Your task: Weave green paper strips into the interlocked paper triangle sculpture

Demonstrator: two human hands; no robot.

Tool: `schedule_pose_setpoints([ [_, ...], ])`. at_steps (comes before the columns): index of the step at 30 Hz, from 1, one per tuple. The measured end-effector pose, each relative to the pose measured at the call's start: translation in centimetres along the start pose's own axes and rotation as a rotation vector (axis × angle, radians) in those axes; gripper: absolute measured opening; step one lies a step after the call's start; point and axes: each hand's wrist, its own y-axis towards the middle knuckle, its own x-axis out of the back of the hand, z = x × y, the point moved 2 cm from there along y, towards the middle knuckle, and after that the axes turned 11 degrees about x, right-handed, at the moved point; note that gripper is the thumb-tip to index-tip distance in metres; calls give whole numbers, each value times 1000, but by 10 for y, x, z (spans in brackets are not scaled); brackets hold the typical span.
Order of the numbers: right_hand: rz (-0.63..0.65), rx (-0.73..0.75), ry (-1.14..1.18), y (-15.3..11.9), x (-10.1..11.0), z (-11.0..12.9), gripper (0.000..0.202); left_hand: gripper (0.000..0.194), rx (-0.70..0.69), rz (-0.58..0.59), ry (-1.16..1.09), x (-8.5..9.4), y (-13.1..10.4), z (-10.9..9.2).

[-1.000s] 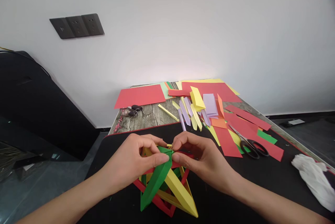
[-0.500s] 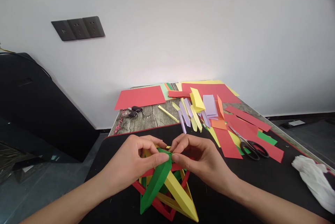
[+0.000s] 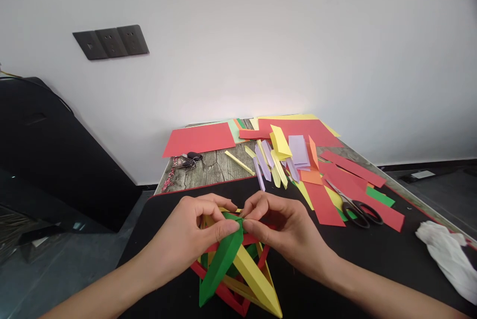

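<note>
A folded paper model (image 3: pixel 255 274) of interlaced green, yellow and red strips rests low in the middle, over the black mat. My left hand (image 3: pixel 196 232) pinches a green strip (image 3: pixel 223 259) near its upper end, the thumb lying on top of the paper. Close beside it, my right hand (image 3: pixel 281 222) has thumb and forefinger closed on the same green paper at the model's top. Both sets of fingertips almost meet there and hide part of the joint. Green and yellow strips slope down from it, with red ones behind and beneath.
Black-handled scissors (image 3: pixel 359 212) lie on red sheets (image 3: pixel 324 204) at the right. Small scissors (image 3: pixel 190 160), purple and yellow folded pieces (image 3: pixel 276 165) and a red sheet (image 3: pixel 201 139) sit farther back. White tissue (image 3: pixel 447 259) is at far right, on the black mat (image 3: pixel 391 259).
Both hands have stayed pinched at the model's top, with only a tiny shift. The model's lower left side has moved very slightly; the other objects have not moved.
</note>
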Motion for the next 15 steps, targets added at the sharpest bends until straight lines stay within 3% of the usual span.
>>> schedule_pose_setpoints([
  [15,-47,-38,29,-3,-6,-4,20,26,0,12,78,5,-4,-3],
])
